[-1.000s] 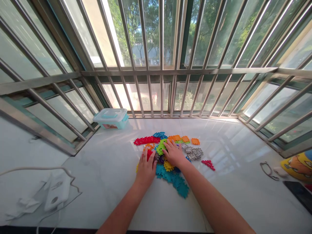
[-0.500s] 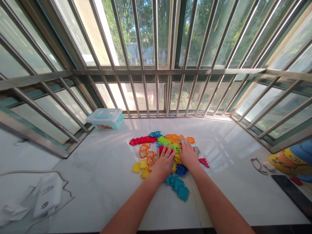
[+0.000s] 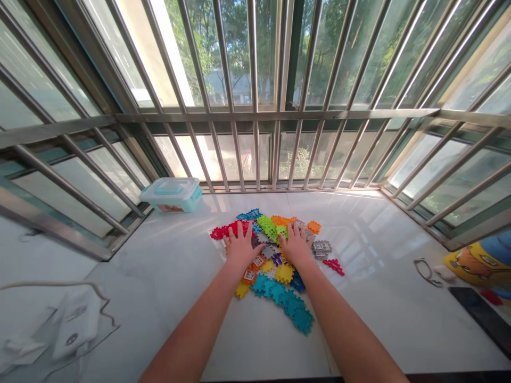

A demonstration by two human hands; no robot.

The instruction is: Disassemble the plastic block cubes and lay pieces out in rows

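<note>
My left hand (image 3: 240,248), fingers spread, lies over the red toothed plastic building pieces (image 3: 220,232) and partly hides orange ones with white windows (image 3: 250,275). My right hand (image 3: 296,246) rests with fingers apart on the pile, touching the lime green pieces (image 3: 268,227). Grey gear-edged pieces (image 3: 270,251) show between the hands, beside a purple one (image 3: 277,259). Yellow pieces (image 3: 284,274) sit below them. A row of overlapping teal pieces (image 3: 285,299) curves along the near side. Orange pieces (image 3: 314,227), grey pieces (image 3: 321,248) and a red strip (image 3: 334,266) lie to the right.
A lidded pale teal box (image 3: 172,196) stands at the back left by the metal bars (image 3: 255,115). A white power strip (image 3: 75,325) with a cord is at left. Glasses (image 3: 427,272), a dark phone (image 3: 481,319) and a yellow-and-blue container (image 3: 481,261) are at right.
My left hand has moved left onto the red pieces, uncovering grey and purple ones. My right hand has shifted slightly left. The teal row now shows longer, and more grey pieces show at right.
</note>
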